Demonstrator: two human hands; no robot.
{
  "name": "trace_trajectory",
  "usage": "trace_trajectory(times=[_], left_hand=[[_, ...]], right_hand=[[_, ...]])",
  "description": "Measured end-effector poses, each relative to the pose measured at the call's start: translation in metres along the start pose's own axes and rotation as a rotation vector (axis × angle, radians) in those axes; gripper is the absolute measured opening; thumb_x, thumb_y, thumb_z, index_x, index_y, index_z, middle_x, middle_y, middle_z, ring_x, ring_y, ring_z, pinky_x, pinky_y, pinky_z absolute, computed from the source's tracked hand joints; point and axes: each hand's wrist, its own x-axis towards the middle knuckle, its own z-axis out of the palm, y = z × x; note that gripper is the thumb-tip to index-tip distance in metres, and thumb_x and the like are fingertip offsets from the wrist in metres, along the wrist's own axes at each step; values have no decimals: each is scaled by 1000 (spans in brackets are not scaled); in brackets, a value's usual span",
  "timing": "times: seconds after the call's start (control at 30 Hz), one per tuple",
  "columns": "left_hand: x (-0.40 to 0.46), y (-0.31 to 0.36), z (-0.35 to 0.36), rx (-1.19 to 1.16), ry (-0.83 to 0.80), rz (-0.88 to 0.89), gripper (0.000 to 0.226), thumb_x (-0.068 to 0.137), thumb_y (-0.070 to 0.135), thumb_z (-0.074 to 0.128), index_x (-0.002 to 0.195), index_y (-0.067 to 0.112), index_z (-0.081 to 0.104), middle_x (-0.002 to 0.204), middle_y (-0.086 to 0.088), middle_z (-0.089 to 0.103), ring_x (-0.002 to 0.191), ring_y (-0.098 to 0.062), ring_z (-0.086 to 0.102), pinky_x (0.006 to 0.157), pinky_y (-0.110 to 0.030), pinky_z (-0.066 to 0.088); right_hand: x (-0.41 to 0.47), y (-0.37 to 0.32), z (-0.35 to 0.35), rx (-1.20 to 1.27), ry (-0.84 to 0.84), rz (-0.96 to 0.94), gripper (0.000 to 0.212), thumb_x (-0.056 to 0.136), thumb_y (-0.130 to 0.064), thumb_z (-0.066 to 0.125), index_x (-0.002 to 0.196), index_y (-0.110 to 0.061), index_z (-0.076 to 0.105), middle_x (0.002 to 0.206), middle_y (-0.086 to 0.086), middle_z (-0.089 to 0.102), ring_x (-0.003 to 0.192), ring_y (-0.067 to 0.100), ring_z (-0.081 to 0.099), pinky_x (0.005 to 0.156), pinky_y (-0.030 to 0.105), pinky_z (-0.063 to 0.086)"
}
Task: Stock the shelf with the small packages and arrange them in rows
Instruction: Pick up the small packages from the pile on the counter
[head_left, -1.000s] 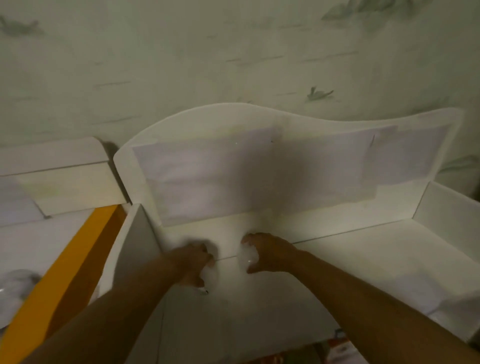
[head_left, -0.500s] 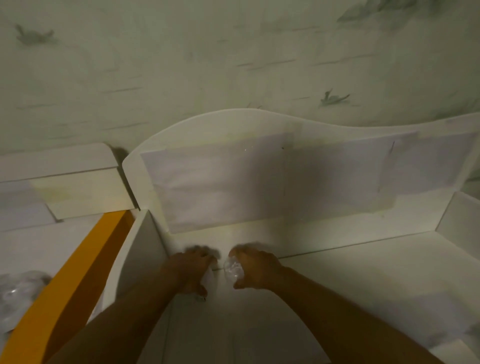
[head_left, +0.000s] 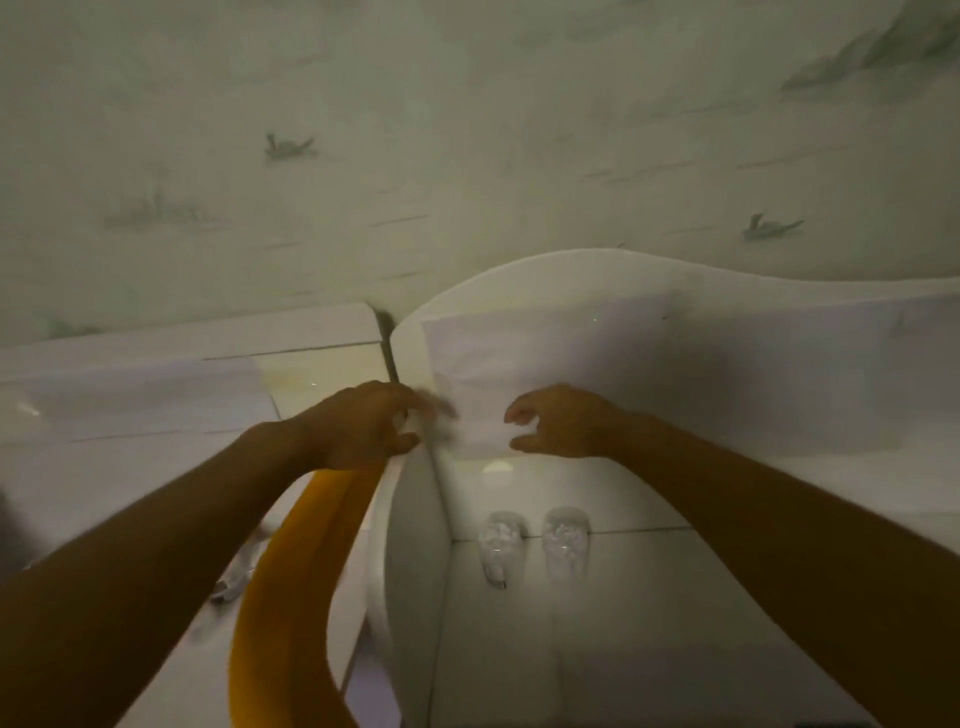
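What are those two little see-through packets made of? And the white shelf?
The two packets look like clear, shiny plastic film: you can see pale bits inside and small glints on them. The shelf seems to be a white, smooth coated board, perhaps laminated wood; light reflects softly off it. The dim picture leaves both uncertain.

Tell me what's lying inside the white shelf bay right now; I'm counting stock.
Two small clear packages lie side by side near the left wall of the white shelf. The right forearm covers the bay's right side, so anything there is hidden.
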Motion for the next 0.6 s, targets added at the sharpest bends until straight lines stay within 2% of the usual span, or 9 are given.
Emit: trace_trajectory(times=[0.1, 0.17, 0.27, 0.47, 0.6], left_hand=[[-36, -31, -20, 56, 43, -103, 40, 89, 45, 57, 127, 32, 55, 136, 6, 53, 124, -14, 47, 103, -32, 40], [-63, -57, -27, 109, 8, -169, 38, 91, 40, 59, 128, 32, 54, 137, 7, 53, 122, -13, 49, 101, -30, 40], [-101, -89, -28, 189, -48, -239, 38, 92, 39, 57, 130, 34, 52, 139, 7, 51, 123, -13, 48, 101, -29, 40], [-176, -160, -14, 247, -83, -305, 39, 93, 43, 54, 131, 37, 48, 140, 9, 49, 126, -11, 46, 104, -30, 38], [-235, -223, -3, 232, -128, -340, 39, 93, 46, 52, 131, 40, 46, 142, 9, 47, 127, -12, 44, 105, -33, 39]], right_hand=[[20, -37, -14, 29, 65, -91, 43, 89, -38, 64, 128, -19, 59, 131, 0, 61, 116, 15, 57, 98, 26, 42], [31, -64, -16, 43, 89, -127, 42, 89, -38, 64, 127, -21, 59, 131, -1, 60, 118, 16, 56, 103, 31, 42], [38, -103, -8, 51, 91, -160, 41, 89, -39, 63, 126, -22, 59, 132, 0, 58, 118, 18, 54, 101, 31, 42], [69, -177, 21, -5, 143, -128, 42, 88, -41, 62, 128, -29, 55, 140, -2, 50, 128, 19, 45, 106, 38, 39], [94, -243, 53, -78, 117, -111, 43, 89, -43, 59, 129, -29, 54, 138, 0, 52, 125, 21, 47, 103, 41, 42]])
